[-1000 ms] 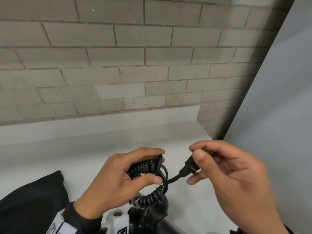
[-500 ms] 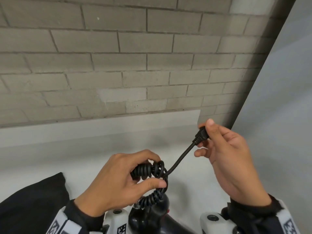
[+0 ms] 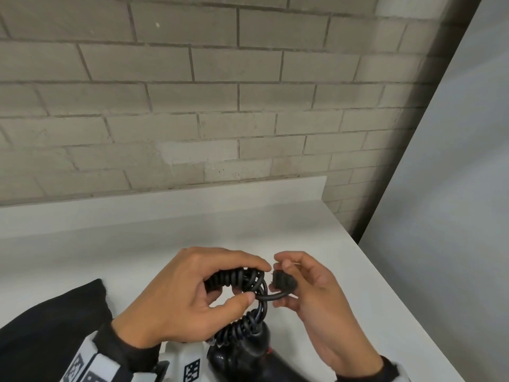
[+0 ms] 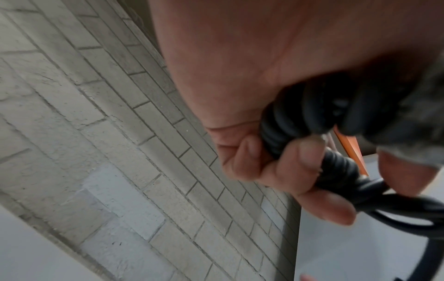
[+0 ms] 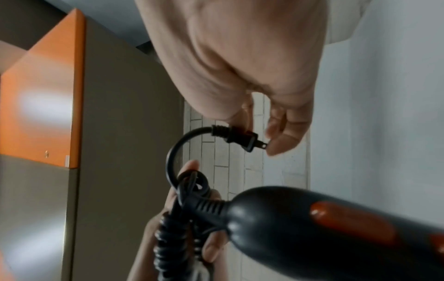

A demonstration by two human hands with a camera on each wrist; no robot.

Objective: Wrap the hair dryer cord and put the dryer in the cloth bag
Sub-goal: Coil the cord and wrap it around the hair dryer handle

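Observation:
The black hair dryer point(image 3: 242, 357) shows at the bottom of the head view, its handle point(image 5: 324, 224) with an orange switch filling the lower right wrist view. My left hand point(image 3: 190, 296) grips the bundled coiled cord point(image 3: 234, 279) just above the handle; in the left wrist view my fingers point(image 4: 310, 161) curl round the coils point(image 4: 283, 121). My right hand point(image 3: 305, 282) pinches the plug point(image 3: 283, 281) right beside the bundle, and a short cord loop point(image 5: 173, 157) bends back from the plug point(image 5: 240, 138). The black cloth bag point(image 3: 49, 323) lies at lower left.
A white counter point(image 3: 344, 271) runs under my hands and ends at a raised white back edge point(image 3: 165, 199) below a grey brick wall point(image 3: 220, 106). A pale panel point(image 3: 454, 216) stands at the right. An orange and grey cabinet point(image 5: 48, 95) shows in the right wrist view.
My right hand, which had pulled the plug up and to the right with the cord end taut, has brought it back down beside the bundle. The left hand keeps its grip.

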